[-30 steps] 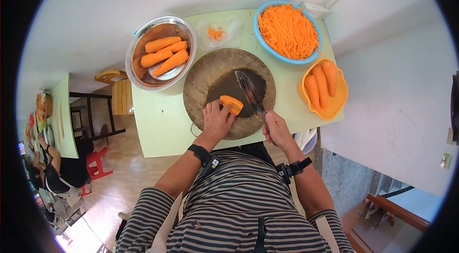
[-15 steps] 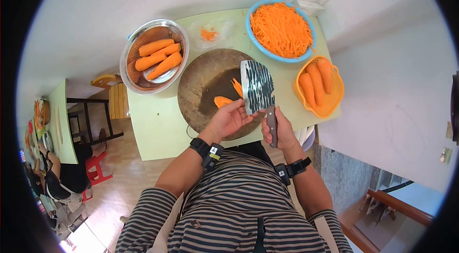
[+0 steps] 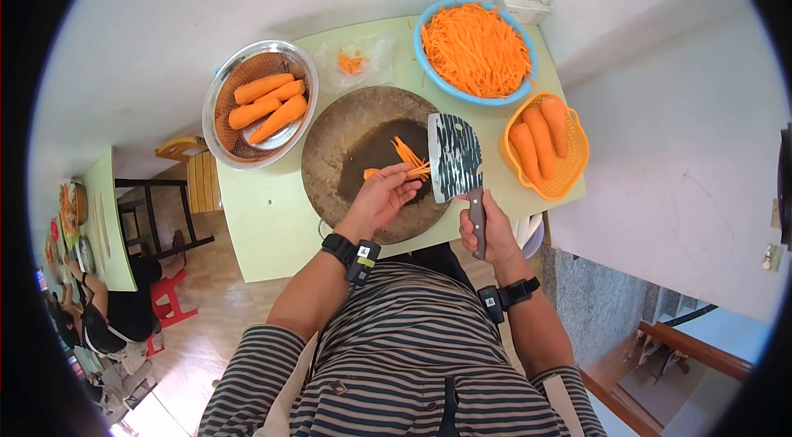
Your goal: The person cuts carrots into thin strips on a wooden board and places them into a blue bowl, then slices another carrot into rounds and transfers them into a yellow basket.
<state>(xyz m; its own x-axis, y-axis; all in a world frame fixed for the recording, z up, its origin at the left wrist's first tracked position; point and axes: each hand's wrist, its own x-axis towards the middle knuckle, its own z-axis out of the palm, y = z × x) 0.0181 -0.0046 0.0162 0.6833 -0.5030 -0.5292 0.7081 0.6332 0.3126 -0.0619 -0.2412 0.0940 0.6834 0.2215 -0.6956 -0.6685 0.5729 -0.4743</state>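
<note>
My right hand (image 3: pixel 492 231) is closed round the brown handle of a cleaver (image 3: pixel 455 158). Its broad, dark-patterned blade is over the right side of a round wooden chopping block (image 3: pixel 330 158). Just left of the blade, my left hand (image 3: pixel 384 199) has its fingers closed on a few thin carrot strips (image 3: pixel 419 172). More carrot strips (image 3: pixel 403 150) lie on the dark, damp middle of the block. Partly hidden behind my left fingers is a carrot piece (image 3: pixel 370 174).
A metal bowl (image 3: pixel 213 133) with several peeled carrots stands left. Shredded carrot fills a blue basin (image 3: pixel 422 57) at the back right. Whole carrots sit in a yellow basket (image 3: pixel 575 169). Carrot scraps lie on a plastic bag (image 3: pixel 371 66). Far left, another person (image 3: pixel 115 313) sits.
My left hand has moved from beside the blade's lower end to the left and now pinches carrot strips. The cleaver has shifted slightly right and down, uncovering more strips.
</note>
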